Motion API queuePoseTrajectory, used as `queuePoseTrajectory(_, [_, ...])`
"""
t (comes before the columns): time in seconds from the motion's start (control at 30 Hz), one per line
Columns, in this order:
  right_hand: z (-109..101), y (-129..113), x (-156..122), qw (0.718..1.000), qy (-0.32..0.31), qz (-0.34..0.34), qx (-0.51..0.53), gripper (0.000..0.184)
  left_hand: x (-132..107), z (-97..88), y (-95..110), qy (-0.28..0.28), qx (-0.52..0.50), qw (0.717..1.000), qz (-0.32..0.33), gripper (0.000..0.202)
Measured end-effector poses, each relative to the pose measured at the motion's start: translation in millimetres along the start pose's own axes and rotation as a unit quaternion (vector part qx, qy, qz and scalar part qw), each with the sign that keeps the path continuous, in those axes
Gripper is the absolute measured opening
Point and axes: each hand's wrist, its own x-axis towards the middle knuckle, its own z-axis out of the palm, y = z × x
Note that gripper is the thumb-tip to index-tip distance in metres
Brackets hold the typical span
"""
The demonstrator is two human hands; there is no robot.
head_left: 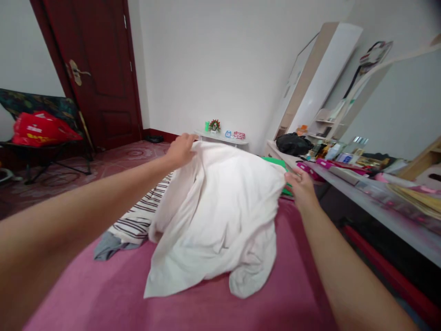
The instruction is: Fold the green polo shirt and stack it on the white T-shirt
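A white long-sleeved garment (227, 207), probably a shirt, hangs spread between my hands, its lower part resting on the pink bed cover (120, 294). My left hand (182, 149) is closed on its upper left edge. At the upper right corner, my right hand (300, 183) pinches the cloth between thumb and fingers. One sleeve lies folded at the lower right. Behind the garment on the left, a black-and-white striped cloth (138, 220) and a grey cloth (110, 246) lie on the bed, partly covered. Something green (275, 162) shows behind its right corner.
Along the right runs a dressing table (372, 207) crowded with bottles and a black bag (294, 144). A low white shelf (220, 137) stands by the far wall. At left, a folding chair (37, 99) holds a red bag (43, 128) near a dark red door (99, 73).
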Motion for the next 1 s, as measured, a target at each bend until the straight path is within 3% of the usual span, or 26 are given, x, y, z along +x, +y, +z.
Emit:
queuePoseTrajectory(0.03, [8.5,5.8,8.8,1.000,0.029,-0.007,0.004,0.052,3.6,6.2,-2.9,0.028,0.016,0.999,0.011,0.039])
queuePoseTrajectory(0.1, [21.3,20.1,3.3,1.000,0.019,-0.014,0.001,0.054,-6.5,24.3,-8.4,0.046,0.041,0.997,0.053,0.045])
queuePoseTrajectory(0.13, [26.3,29.1,-9.4,1.000,-0.012,-0.021,-0.008,0.052,-20.4,36.5,-10.8,0.025,0.046,0.996,0.076,0.047])
queuePoseTrajectory(0.2, [34.7,50.0,-46.2,0.991,-0.120,-0.033,-0.052,0.042,-62.4,65.5,-14.3,-0.085,0.037,0.987,0.129,0.047])
queuePoseTrajectory(0.3, [45.0,78.1,-101.9,0.950,-0.264,-0.034,-0.162,0.046,-134.8,106.2,-16.1,-0.227,0.027,0.964,0.133,0.061])
queuePoseTrajectory(0.37, [50.9,86.8,-124.8,0.924,-0.297,-0.053,-0.233,0.053,-169.5,122.8,-15.5,-0.247,0.046,0.959,0.131,0.063])
queuePoseTrajectory(0.43, [57.0,85.9,-134.6,0.901,-0.302,-0.084,-0.300,0.057,-185.7,130.4,-14.0,-0.227,0.065,0.964,0.126,0.060])
queuePoseTrajectory(0.53, [70.4,72.3,-138.3,0.870,-0.292,-0.129,-0.376,0.072,-185.2,131.9,-10.9,-0.196,0.052,0.972,0.118,0.055])
queuePoseTrajectory(0.6, [83.2,61.7,-142.1,0.848,-0.317,-0.162,-0.393,0.081,-179.9,131.0,-9.3,-0.181,0.013,0.978,0.107,0.052])
queuePoseTrajectory(0.7, [104.4,55.0,-152.2,0.829,-0.343,-0.190,-0.398,0.073,-176.0,131.5,-11.3,-0.158,-0.083,0.982,0.059,0.044])
queuePoseTrajectory(0.83, [119.1,65.6,-162.9,0.840,-0.303,-0.172,-0.415,0.036,-174.9,139.7,-30.8,-0.130,-0.173,0.976,-0.006,0.034])
queuePoseTrajectory(0.93, [116.8,71.4,-164.9,0.861,-0.278,-0.172,-0.391,0.029,-173.0,152.8,-54.5,-0.105,-0.185,0.977,0.000,0.024])
queuePoseTrajectory(1.0, [112.2,69.5,-158.5,0.895,-0.263,-0.158,-0.322,0.025,-171.8,162.1,-68.7,-0.110,-0.169,0.979,0.013,0.026])
